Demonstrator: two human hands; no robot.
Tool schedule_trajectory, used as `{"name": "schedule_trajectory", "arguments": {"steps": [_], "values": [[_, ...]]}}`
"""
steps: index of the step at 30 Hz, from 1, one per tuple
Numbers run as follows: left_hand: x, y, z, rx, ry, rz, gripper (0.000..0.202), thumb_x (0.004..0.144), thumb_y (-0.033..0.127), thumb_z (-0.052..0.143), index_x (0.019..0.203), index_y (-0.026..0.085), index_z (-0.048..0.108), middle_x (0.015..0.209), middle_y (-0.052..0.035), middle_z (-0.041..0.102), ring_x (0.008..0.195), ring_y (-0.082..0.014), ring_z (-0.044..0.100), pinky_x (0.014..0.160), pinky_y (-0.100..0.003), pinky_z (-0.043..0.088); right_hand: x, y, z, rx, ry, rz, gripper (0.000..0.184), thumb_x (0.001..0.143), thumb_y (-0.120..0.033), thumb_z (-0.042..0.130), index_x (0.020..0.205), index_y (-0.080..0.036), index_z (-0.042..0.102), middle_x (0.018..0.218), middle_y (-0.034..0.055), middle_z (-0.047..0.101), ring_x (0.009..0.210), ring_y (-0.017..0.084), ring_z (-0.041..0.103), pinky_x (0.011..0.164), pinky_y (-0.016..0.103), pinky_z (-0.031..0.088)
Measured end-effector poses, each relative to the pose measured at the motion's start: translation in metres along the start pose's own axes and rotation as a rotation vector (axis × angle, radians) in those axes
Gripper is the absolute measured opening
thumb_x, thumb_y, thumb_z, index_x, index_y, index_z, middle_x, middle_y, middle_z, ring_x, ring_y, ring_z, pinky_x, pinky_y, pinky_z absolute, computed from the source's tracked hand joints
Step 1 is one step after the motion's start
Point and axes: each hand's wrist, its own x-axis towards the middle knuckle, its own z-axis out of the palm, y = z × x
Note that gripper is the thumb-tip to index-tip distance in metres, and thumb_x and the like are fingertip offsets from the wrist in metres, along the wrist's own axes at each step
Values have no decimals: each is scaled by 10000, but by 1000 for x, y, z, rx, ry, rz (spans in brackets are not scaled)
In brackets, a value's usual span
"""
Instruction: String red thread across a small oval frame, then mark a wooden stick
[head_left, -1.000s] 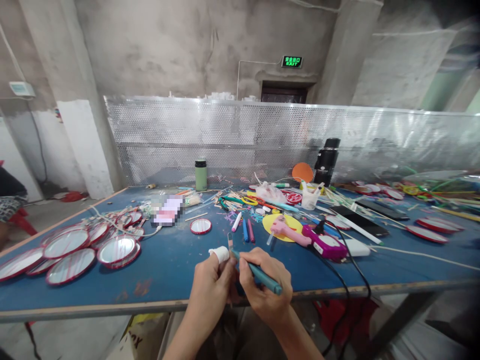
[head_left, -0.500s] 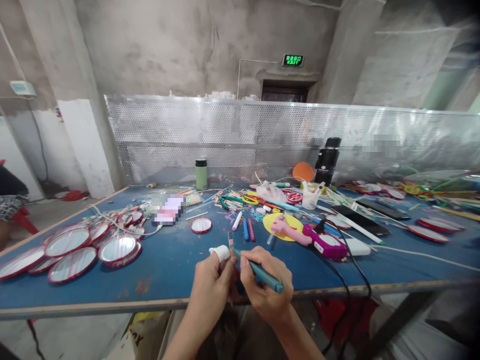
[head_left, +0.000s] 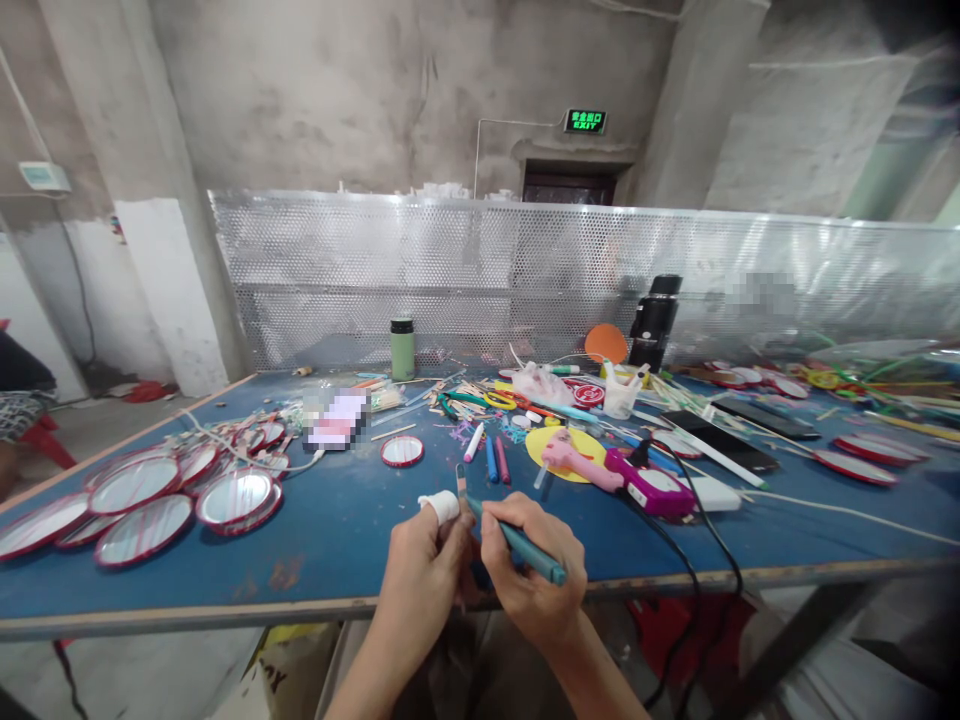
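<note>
My right hand (head_left: 536, 570) grips a teal marker (head_left: 534, 552), its tip end pointing up and left toward the other hand. My left hand (head_left: 427, 575) pinches a small flat stick (head_left: 461, 482) that stands upright, pale pinkish with a darker top end. White wrapping (head_left: 441, 505) covers a finger of that hand. The marker's tip meets or nearly meets the stick; the fingers hide the exact spot. Just beyond the hands lie a blue marker (head_left: 492, 460), a red marker (head_left: 502, 460) and a white marker with a pink tip (head_left: 474, 442).
Red-rimmed round mirrors (head_left: 146, 530) are piled at the left, and one mirror (head_left: 402, 451) lies alone. A purple and pink glue gun (head_left: 652, 485) rests at the right with black cables. A green bottle (head_left: 403, 348) and a black flask (head_left: 655, 325) stand near the perforated metal screen (head_left: 360, 260).
</note>
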Motion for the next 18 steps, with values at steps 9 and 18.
{"name": "schedule_trajectory", "arguments": {"steps": [9,18], "values": [[1,1,1,-12,1,-6,358,889,494,555,673,212,509,456,56,515,360,-136,550,371,-204,411,0,-2,0,-14,-10,1,99,901,-123,586,927,-205,633,716,1,701,603,128,679,581,228,513],[0,-1,0,0,-2,-5,368,898,499,560,672,211,522,469,42,541,372,-133,536,380,-208,414,-1,-1,0,-16,-1,12,107,896,-119,587,910,-214,634,709,-2,691,601,132,676,575,233,507]]}}
